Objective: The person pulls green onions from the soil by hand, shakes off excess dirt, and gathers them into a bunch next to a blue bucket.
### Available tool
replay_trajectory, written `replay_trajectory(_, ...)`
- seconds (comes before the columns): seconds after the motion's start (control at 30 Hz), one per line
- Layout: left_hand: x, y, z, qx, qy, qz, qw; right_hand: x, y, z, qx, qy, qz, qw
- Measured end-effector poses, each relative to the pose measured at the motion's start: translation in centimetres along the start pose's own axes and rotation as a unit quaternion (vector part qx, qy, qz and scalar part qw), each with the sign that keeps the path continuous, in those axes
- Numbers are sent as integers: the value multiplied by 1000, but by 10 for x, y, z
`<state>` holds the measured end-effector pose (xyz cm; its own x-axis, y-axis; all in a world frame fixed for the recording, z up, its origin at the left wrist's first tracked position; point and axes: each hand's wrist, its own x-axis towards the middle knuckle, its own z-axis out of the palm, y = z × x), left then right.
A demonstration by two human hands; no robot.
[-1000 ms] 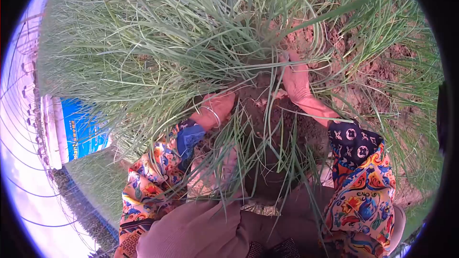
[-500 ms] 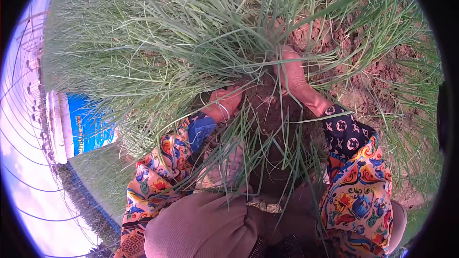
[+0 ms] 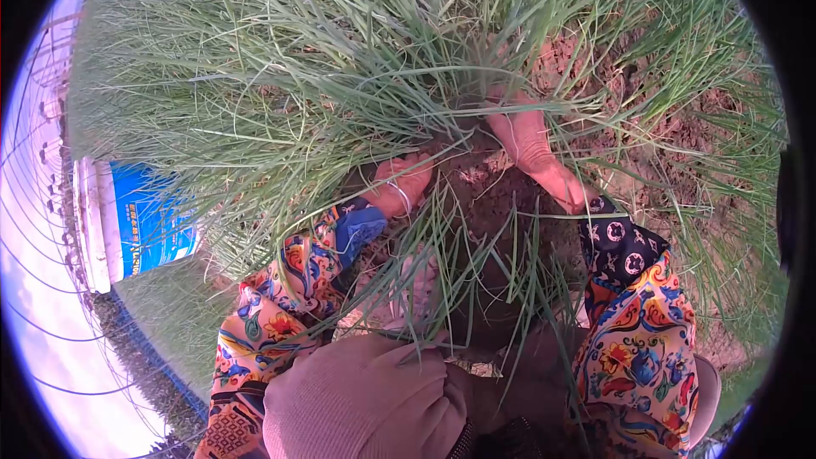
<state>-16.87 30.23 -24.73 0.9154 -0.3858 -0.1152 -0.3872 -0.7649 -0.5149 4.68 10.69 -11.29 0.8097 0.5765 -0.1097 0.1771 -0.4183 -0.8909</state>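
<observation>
Two hands in a big clump of chives

From the head camera I see my left hand (image 3: 399, 183) and right hand (image 3: 529, 138) closed around the bottom of the chive clump (image 3: 382, 59), one on each side, touching the dark soil (image 3: 493, 195) at its roots. A blue and white bucket (image 3: 127, 221) sits well apart on my left.

A dense clump of thin green chives (image 3: 374, 76) stands rooted in brown soil (image 3: 493, 195).

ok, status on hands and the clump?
Left hand and right hand both gripping grassy clump at its soil base. Blades drape over wrists, hiding fingers.
</observation>
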Motion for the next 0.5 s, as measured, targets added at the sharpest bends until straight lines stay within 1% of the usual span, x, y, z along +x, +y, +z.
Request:
replay_trajectory(0.03, 0, -1, -4, -94, 13, -13, 995, 0, 5, 4, -22, 22, -17, 999)
replay_trajectory(0.07, 5, -9, -18, -189, -32, -18, 981, 1, 4, 4, -23, 25, -23, 999)
replay_trajectory(0.1, 9, -18, -33, -280, -77, -31, 956, 2, 5, 4, -24, 28, -29, 999)
replay_trajectory(0.13, 13, -26, -47, -325, -112, -40, 938, 3, 5, 3, -26, 29, -36, 999)
replay_trajectory(0.27, 19, -41, -72, -400, -166, -60, 899, -2, 8, 9, -38, 40, -94, 994)
replay_trajectory(0.3, 21, -44, -75, -407, -174, -64, 894, -3, 7, 7, -127, 5, -187, 974)
replay_trajectory(0.4, 23, -50, -83, -427, -197, -64, 880, -11, 6, 7, -165, -23, -292, 942)
replay_trajectory(0.43, 25, -52, -86, -433, -203, -65, 876, -12, 5, 9, -170, -4, -273, 947)
replay_trajectory(0.5, 27, -57, -92, -442, -212, -67, 869, -10, 12, 12, -68, 6, -174, 982)
